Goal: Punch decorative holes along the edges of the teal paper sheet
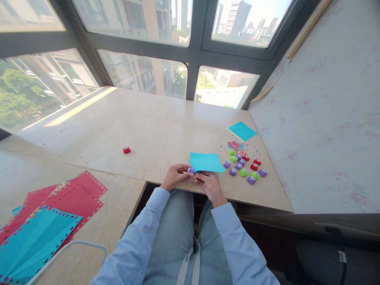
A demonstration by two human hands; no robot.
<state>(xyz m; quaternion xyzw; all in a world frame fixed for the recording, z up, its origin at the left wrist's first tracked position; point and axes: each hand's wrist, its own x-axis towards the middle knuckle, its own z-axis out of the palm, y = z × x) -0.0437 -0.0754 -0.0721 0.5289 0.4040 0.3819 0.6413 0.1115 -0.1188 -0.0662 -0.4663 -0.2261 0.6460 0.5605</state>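
Beside the blue sheet [207,162] lie eleven small punches [243,172] – four purple, four green, three red. A twelfth [126,150], red, sits well left of it – another blue sheet [242,131] behind.

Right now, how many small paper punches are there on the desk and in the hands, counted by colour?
Purple: 7, including the purple punch in the left hand, against the blue paper that the right hand holds
Red: 4, including the lone red punch
Green punches: 4
Total: 15; the pieces are small, so this is my best reading.
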